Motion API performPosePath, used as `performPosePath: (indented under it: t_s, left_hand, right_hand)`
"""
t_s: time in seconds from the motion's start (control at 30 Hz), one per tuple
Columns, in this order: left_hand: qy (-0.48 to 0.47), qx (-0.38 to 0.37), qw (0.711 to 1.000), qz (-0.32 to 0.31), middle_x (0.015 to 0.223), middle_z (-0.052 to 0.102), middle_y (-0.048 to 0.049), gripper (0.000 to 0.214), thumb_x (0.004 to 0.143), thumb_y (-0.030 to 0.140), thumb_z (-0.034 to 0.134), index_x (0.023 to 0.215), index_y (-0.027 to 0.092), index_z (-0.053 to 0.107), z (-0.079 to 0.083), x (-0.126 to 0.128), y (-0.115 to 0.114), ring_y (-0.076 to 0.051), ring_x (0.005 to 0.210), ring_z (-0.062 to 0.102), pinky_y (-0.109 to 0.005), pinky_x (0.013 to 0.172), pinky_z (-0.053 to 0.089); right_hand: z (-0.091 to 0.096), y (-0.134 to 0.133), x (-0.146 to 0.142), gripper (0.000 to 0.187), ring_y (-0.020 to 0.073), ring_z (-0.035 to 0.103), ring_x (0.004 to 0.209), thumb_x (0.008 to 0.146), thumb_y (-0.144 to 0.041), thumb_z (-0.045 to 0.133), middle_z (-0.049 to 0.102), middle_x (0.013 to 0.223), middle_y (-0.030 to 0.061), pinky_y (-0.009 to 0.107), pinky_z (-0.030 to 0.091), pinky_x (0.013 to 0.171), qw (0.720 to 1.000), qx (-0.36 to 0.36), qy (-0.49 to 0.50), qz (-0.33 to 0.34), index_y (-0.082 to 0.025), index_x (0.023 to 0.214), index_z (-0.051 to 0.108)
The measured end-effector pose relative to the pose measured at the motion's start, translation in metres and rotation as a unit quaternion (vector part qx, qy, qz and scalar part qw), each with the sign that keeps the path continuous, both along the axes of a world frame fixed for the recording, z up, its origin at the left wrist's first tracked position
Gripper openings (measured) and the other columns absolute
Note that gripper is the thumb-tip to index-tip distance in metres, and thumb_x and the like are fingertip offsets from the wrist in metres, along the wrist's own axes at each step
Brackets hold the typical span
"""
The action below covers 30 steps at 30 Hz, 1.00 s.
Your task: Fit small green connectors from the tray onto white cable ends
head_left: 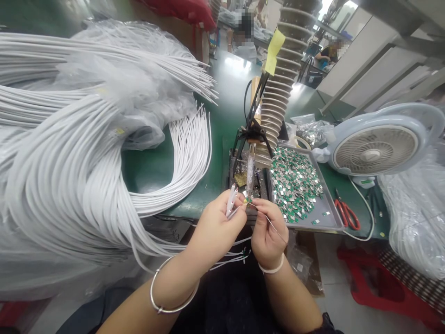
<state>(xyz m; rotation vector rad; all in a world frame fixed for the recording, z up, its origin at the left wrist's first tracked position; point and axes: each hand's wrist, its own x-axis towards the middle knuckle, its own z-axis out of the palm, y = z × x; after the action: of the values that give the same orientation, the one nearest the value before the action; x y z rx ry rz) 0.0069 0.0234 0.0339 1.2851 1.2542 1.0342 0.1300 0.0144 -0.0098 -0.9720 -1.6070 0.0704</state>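
Head view: the left hand (215,229) has its fingers (236,199) pinched on white cable ends (231,202), while the right hand (267,234) pinches a thin wire (273,226) just beside a soldering iron's tip (247,195). A slipped pinch could bring skin against that tip or spill the metal tray (328,217) of green parts (295,185).
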Motion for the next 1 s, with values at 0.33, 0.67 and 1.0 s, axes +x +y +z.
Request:
performPosePath:
  t_s: [0.33,0.67,1.0]
  left_hand:
    - [-0.013,0.011,1.0,0.002,0.076,0.059,0.0017,0.009,0.079,0.019,0.05,0.07,0.021,0.051,0.003,0.0,-0.003,-0.016,0.076,0.057,-0.025,0.065,0.042]
    - [-0.011,0.024,1.0,-0.005,0.079,0.06,0.0012,0.011,0.078,0.017,0.05,0.068,0.021,0.05,-0.004,-0.001,-0.002,-0.015,0.077,0.057,-0.025,0.071,0.043]
    - [0.05,0.022,0.998,-0.017,0.074,0.064,-0.0003,0.015,0.083,0.026,0.049,0.078,0.019,0.061,-0.009,-0.004,-0.008,-0.017,0.072,0.058,-0.026,0.067,0.043]
  right_hand:
    - [0.003,0.002,-0.001,0.022,0.0186,0.066,0.086,0.085,-0.007,0.045,0.066,0.089,0.007,0.037,0.057,0.073,1.0,0.005,-0.011,-0.009,-0.02,0.099,0.057]
    - [0.003,-0.002,-0.002,0.023,0.0188,0.064,0.088,0.085,-0.006,0.045,0.066,0.089,0.0065,0.038,0.056,0.074,1.0,-0.012,-0.008,0.007,-0.02,0.098,0.057]
    - [-0.004,-0.005,0.004,0.024,0.0181,0.063,0.09,0.083,-0.003,0.044,0.064,0.091,0.0068,0.038,0.055,0.077,1.0,-0.029,-0.005,0.012,-0.019,0.096,0.056]
